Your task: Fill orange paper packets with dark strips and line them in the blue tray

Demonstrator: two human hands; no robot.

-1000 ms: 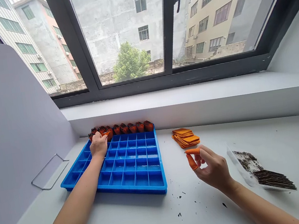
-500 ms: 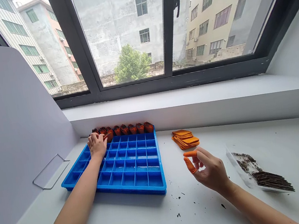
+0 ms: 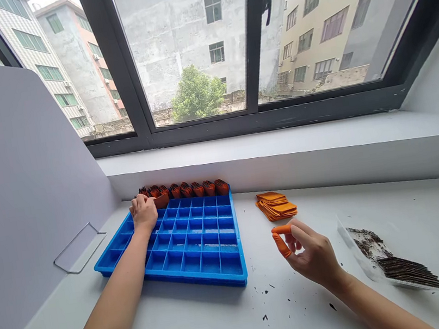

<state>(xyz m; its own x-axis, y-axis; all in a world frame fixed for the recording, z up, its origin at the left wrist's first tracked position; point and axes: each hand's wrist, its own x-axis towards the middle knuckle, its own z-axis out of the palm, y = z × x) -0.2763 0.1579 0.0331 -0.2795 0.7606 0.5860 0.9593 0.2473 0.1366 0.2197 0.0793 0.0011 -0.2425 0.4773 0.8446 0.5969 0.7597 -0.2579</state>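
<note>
My left hand (image 3: 144, 211) reaches over the back left of the blue compartment tray (image 3: 242, 249). Its fingers are closed on a flat reddish-brown piece (image 3: 162, 201), which sticks out to the right; part of it is behind the fingers. Bundles of dark and orange-red flat pieces (image 3: 197, 190) stand upright in the back row of compartments. Over the table, my right hand (image 3: 311, 252) is held with thumb and forefinger apart and nothing between them. Orange finger cots cover both of those tips. Just behind it lies a stack of orange flat packets (image 3: 276, 206).
A clear plastic tray (image 3: 356, 248) at the right holds dark crumbs and a fanned stack of dark thin sheets (image 3: 411, 270). Dark flakes (image 3: 265, 317) are scattered over the white table (image 3: 194, 327). A wire frame (image 3: 80, 248) lies left, beside a pale panel (image 3: 30, 198).
The reddish-brown piece in my left hand has turned and shows more of its flat side. My right hand stays nearly in place. The whole view has shifted slightly.
</note>
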